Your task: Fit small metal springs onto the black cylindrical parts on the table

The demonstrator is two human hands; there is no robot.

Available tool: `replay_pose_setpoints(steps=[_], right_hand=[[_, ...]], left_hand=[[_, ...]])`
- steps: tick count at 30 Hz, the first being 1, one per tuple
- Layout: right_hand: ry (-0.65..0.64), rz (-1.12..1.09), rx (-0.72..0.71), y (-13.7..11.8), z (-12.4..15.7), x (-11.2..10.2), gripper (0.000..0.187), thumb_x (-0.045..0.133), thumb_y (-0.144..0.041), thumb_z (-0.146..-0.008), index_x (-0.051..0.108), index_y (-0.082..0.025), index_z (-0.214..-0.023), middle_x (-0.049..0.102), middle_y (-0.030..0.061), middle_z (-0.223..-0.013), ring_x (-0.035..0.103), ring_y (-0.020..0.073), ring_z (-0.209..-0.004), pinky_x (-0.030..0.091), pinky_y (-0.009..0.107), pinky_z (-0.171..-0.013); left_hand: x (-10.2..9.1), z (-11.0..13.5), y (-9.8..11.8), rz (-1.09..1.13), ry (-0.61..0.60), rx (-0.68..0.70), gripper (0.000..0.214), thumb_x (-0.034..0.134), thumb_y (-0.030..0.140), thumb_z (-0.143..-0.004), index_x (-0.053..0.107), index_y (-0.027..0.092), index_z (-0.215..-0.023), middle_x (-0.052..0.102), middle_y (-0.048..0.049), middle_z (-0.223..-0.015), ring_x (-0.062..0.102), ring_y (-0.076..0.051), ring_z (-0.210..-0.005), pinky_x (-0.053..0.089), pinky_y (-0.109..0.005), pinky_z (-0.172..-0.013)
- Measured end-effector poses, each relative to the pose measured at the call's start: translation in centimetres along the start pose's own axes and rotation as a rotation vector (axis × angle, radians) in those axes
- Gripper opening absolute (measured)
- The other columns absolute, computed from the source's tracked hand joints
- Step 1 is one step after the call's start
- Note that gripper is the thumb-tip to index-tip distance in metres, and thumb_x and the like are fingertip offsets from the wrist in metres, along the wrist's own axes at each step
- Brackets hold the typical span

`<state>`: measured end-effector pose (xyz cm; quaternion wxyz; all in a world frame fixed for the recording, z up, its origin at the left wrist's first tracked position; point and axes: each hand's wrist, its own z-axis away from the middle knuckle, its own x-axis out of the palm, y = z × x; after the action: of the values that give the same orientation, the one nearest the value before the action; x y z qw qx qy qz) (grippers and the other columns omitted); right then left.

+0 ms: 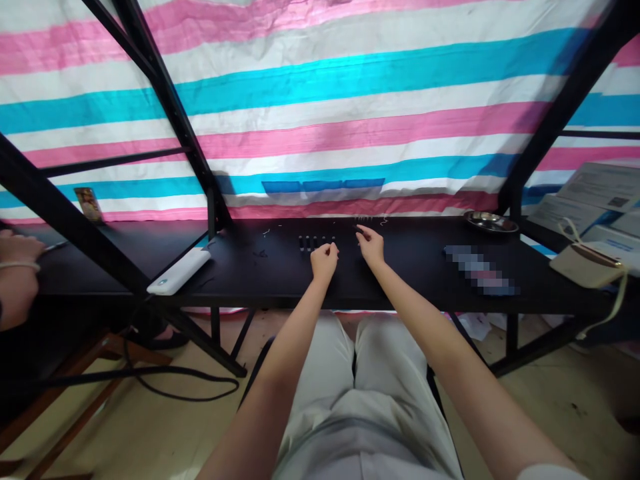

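Observation:
My left hand (324,261) rests on the black table (400,280) with its fingers curled in, just below a short row of small dark upright pieces (315,241). What its fingers hold, if anything, is too small to make out. My right hand (371,244) lies a little to the right, fingers pinched on a small dark piece (356,228) near a second row of tiny parts (364,219) at the table's back edge.
A white power bank (180,271) lies left on the table, a metal dish (492,222) at the back right, a beige pouch (585,264) with a strap far right. Black frame bars cross both sides. Another person's hand (17,257) shows at the left edge.

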<state>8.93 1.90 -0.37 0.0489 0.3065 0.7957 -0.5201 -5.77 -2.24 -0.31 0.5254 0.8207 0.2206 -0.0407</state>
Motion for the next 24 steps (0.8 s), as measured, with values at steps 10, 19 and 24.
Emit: replay_pose_setpoints(steps=[10,19,24], right_hand=[[-0.106,0.062,-0.28,-0.6,4.0,-3.5,0.035,0.038,-0.029,-0.087,0.062,-0.025,-0.111,0.058,0.0047,-0.093,0.054,0.0141,-0.077,0.046,0.029,-0.074],[-0.166,0.119,-0.307,-0.9,4.3,-3.5,0.036,0.036,-0.029,-0.088,0.06,-0.025,-0.114,0.056,0.0049,-0.097,0.054,0.0141,-0.081,0.045,0.027,-0.075],[-0.183,0.062,-0.3,-0.8,4.5,-3.1,0.055,0.04,-0.028,-0.084,0.032,-0.023,-0.138,0.053,0.0059,-0.112,0.055,0.012,-0.077,0.046,0.027,-0.073]], left_hand=[[0.9,-0.2,-0.4,0.181,-0.253,0.106,0.045,0.053,0.039,-0.079,0.048,0.02,-0.12,0.062,0.0001,-0.083,0.051,-0.003,-0.044,0.041,-0.016,-0.045],[1.2,-0.4,-0.7,0.257,-0.349,0.115,0.028,0.053,0.037,-0.079,0.058,0.015,-0.096,0.064,-0.0042,-0.084,0.053,-0.004,-0.043,0.043,-0.018,-0.045],[1.1,-0.3,-0.4,0.296,-0.306,0.109,0.022,0.052,0.031,-0.079,0.056,0.014,-0.093,0.063,-0.0042,-0.081,0.052,-0.005,-0.042,0.042,-0.018,-0.042]])
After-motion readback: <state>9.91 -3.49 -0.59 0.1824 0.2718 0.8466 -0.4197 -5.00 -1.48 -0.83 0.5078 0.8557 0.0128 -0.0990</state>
